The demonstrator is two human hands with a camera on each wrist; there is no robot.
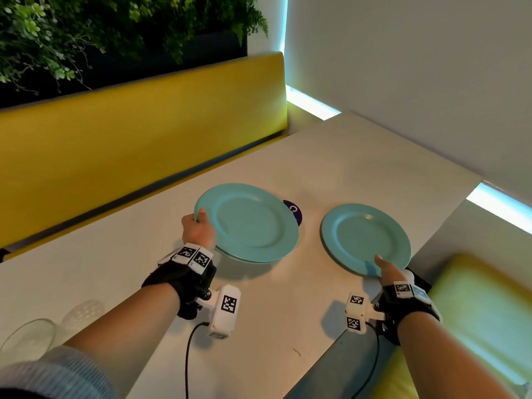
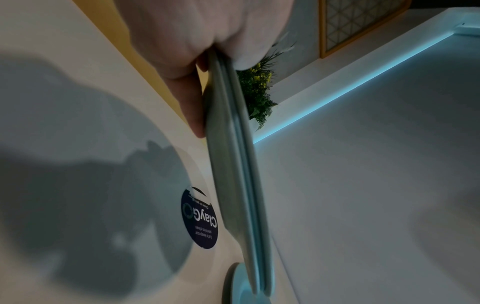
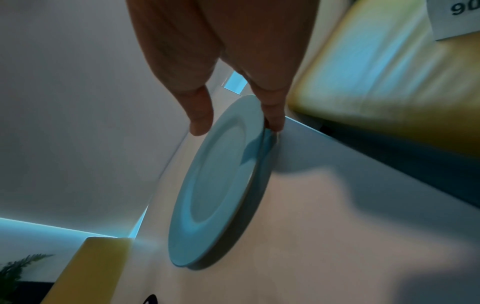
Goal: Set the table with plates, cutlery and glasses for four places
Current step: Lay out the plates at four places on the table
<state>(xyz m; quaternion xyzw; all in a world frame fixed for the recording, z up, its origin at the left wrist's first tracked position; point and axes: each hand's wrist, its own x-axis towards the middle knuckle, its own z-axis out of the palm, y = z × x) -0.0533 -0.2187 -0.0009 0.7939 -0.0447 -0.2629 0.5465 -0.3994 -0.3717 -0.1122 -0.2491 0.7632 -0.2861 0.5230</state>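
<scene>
My left hand (image 1: 200,218) grips the left rim of a small stack of teal plates (image 1: 250,223) and holds it tilted above the white table (image 1: 331,156). In the left wrist view the thumb lies on top of the stack (image 2: 233,164) and the fingers (image 2: 192,107) lie underneath. My right hand (image 1: 381,264) pinches the near rim of a single teal plate (image 1: 362,237) close to the table's right edge. The right wrist view shows the thumb over this plate (image 3: 221,185), the fingers under its rim, and its far edge low at the tabletop.
A round purple sticker (image 1: 293,211) lies on the table between the plates. Two clear glasses (image 1: 28,338) stand at the near left. A yellow bench (image 1: 129,133) runs along the far side, a yellow seat (image 1: 475,312) is at my right, and a white wall closes the table's end.
</scene>
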